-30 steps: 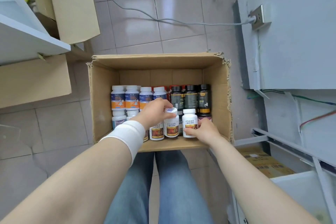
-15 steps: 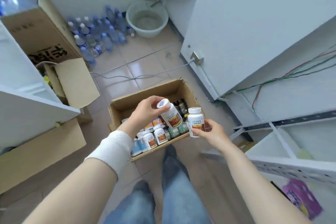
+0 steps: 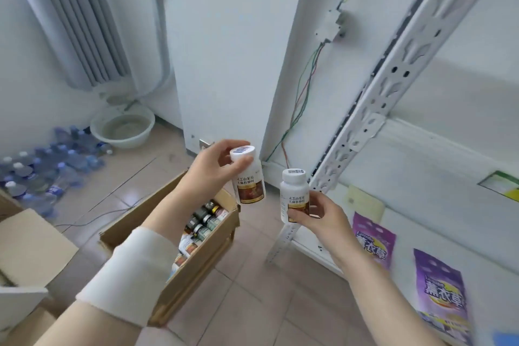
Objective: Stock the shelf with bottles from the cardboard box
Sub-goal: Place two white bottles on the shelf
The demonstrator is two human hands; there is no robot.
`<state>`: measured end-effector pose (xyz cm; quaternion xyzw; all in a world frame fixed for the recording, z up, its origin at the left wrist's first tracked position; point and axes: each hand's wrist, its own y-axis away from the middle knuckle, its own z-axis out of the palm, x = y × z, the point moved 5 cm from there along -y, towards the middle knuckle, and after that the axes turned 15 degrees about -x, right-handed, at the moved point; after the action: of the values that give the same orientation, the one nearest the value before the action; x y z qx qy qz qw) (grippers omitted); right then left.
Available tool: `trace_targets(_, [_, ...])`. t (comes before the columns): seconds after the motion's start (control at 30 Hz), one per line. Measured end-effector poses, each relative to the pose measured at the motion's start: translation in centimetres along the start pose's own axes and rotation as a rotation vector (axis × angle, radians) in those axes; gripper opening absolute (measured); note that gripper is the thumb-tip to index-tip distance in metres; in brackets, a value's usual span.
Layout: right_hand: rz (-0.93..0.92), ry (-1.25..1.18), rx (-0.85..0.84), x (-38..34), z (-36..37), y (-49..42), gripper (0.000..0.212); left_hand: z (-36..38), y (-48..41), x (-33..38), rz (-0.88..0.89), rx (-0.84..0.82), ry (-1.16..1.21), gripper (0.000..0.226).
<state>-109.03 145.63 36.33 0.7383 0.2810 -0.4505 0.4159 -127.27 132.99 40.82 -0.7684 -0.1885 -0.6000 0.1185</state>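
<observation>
The left hand has its grip curled round the cap end of one white bottle, cap up, long axis tipped slightly left. The right hand has its grip pinching the second bottle low, upright. Both bottles are above the floor between the cardboard box and the shelf.

Two white bottles were held up: the left-hand bottle at 6 o'clock and the right-hand bottle at 5. One cardboard box sat at 7 o'clock, its bottles too crowded to count. Two purple pouches lay at 4 o'clock, and one basin stood at 9.
</observation>
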Motion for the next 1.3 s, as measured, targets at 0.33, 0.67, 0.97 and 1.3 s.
trace_targets(0.33, [-0.183, -0.075, 0.279, -0.3, -18.7, 16.0, 0.034, 18.3, -3.5, 17.9, 0.311, -0.196, -0.023, 0.027])
trace_targets(0.67, [-0.3, -0.008, 0.457, -4.5, -32.7, 20.4, 0.041, 27.8, -12.9, 28.6, 0.458, -0.294, -0.08, 0.025])
trace_targets(0.97, [-0.216, 0.052, 0.461, -9.3, -45.0, 10.9, 0.041, 33.1, -30.8, 32.6, 0.448, -0.478, -0.248, 0.027])
trace_targets(1.3, [0.089, 0.18, 0.45, -6.1, -53.0, -0.5, 0.056, 39.6, -46.2, 29.7, 0.321, -0.622, -0.324, 0.034])
